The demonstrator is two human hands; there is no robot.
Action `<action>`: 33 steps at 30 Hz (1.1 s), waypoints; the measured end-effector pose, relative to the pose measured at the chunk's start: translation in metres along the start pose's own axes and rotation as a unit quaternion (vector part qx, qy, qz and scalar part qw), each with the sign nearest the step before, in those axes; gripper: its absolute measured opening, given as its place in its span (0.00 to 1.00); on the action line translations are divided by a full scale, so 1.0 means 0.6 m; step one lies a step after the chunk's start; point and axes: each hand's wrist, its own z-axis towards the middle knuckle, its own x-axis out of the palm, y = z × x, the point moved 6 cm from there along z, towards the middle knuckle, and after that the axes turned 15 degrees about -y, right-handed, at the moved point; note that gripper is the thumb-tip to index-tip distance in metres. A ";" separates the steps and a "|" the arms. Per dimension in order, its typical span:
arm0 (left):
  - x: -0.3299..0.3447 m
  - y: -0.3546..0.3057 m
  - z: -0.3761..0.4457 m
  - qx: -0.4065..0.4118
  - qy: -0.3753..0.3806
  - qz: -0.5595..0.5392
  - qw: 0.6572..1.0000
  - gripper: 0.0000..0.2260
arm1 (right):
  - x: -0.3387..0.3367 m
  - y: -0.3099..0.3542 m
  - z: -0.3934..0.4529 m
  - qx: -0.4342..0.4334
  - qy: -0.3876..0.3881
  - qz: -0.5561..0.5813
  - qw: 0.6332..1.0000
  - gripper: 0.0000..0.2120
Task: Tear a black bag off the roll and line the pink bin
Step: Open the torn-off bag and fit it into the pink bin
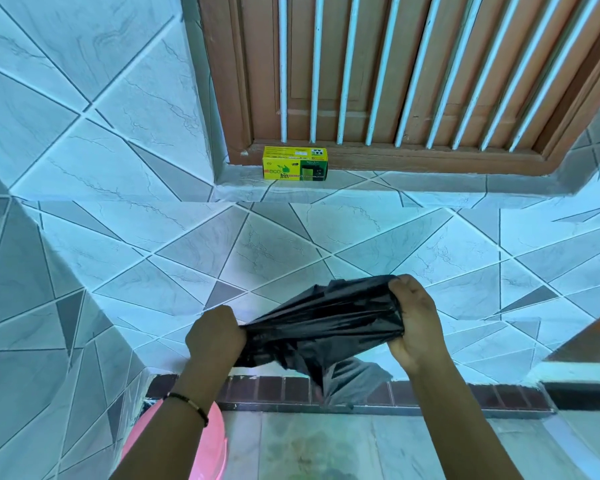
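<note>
- The black bag (323, 320) is stretched in the air between both hands, probably to find its opening.
- It is gripped by the closed left hand (215, 336) and right hand (414, 318).
- The pink bin (205, 441) waits below the left wrist.

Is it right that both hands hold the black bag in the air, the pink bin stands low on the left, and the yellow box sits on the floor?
Not quite. In the head view the yellow box sits on the window ledge, not the floor. The left hand and right hand do hold the black bag, and the pink bin is low left.
</note>
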 end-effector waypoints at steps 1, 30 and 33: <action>0.006 0.008 0.002 -0.011 0.005 0.012 1.000 0.09 | 0.004 0.003 -0.003 -0.003 0.012 -0.010 1.000 0.14; 0.019 -0.122 -0.029 0.219 0.058 -0.228 0.947 0.23 | 0.056 -0.008 -0.019 -0.211 0.109 -0.399 0.886 0.19; 0.016 -0.114 -0.014 0.183 0.011 -0.232 0.955 0.09 | 0.047 -0.009 -0.009 -0.129 0.061 -0.277 0.950 0.24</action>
